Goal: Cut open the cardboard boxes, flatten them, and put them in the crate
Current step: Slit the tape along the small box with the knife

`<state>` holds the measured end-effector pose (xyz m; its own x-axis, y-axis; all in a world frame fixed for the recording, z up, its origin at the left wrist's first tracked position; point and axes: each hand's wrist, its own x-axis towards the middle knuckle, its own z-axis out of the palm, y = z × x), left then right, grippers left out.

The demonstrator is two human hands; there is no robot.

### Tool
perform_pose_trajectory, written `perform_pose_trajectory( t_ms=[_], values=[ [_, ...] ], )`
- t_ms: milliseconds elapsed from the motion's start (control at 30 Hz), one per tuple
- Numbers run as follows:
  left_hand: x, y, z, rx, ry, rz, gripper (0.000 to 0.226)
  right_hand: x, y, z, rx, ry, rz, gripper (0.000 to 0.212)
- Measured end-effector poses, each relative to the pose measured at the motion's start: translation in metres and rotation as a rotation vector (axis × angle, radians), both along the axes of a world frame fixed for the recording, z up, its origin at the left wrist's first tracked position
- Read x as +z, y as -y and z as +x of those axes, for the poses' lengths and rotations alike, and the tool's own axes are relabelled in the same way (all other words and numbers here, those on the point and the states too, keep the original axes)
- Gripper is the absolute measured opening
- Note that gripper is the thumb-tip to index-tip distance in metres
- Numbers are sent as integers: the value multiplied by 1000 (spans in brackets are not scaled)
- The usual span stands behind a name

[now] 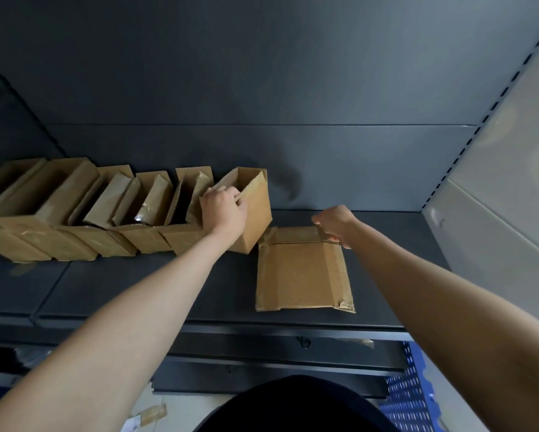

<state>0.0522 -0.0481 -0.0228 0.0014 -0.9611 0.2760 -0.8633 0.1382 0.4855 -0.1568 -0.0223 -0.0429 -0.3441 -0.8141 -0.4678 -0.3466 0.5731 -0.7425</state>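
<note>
A row of several opened brown cardboard boxes [75,210] stands along the dark shelf [137,288] from the left to the middle. My left hand [223,210] grips the near wall of the rightmost open box [255,213], which leans tilted. To its right a flattened box [302,272] with tape strips lies flat on the shelf. My right hand [335,224] holds its far right corner with curled fingers. No cutter shows in either hand.
The shelf's grey back panel [262,88] rises behind the boxes, and a pale slotted upright [467,145] closes the right side. A blue perforated crate [408,397] sits low at the right. Tape scraps [152,414] lie on the floor.
</note>
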Motion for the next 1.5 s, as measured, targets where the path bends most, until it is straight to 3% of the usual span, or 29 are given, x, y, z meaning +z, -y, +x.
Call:
perform_pose_trajectory(
  t_ms=[100, 200, 300, 400, 467, 600, 667, 733, 833, 900, 967, 1033, 1367, 1433, 1500],
  values=[
    [27, 0, -1, 23, -147, -41, 15, 5, 4, 2, -25, 84, -17, 42],
    [53, -2, -2, 41, -399, -37, 14, 15, 4, 3, -71, 176, -82, 58],
    [63, -1, -9, 81, -739, 140, 18, 24, -1, -4, -81, 506, -61, 91],
    [56, -2, -26, 130, -1077, 366, 15, 34, -11, -18, -52, 827, -90, 92],
    [45, -7, -41, 116, -1187, 507, 6, 40, -18, -29, -59, 864, -117, 84],
    [21, -19, -73, 25, -1222, 710, 10, 41, -32, -55, -150, 708, -180, 90],
    [9, -24, -90, -61, -1170, 776, 11, 40, -44, -68, -254, 591, -195, 78],
    [-8, -27, -106, -142, -949, 781, 26, 35, -54, -82, -359, 470, -184, 73],
    [-31, -40, -118, -368, -371, 579, 41, 33, -68, -102, -486, 229, -230, 89],
    [-47, -51, -120, -688, 9, 578, 44, 32, -75, -112, -504, 82, -209, 105],
    [-63, -59, -118, -914, 429, 620, 51, 33, -81, -117, -484, -3, -197, 103],
    [-72, -58, -114, -987, 644, 612, 55, 31, -82, -121, -446, -45, -184, 101],
    [-69, -21, -56, -838, 897, 590, 53, 38, -49, -75, -151, -241, 23, 120],
    [-62, -18, -52, -784, 858, 536, 47, 35, -43, -61, -83, -293, 72, 122],
    [-53, -19, -56, -732, 624, 452, 52, 32, -38, -47, -22, -355, 122, 122]
  ],
)
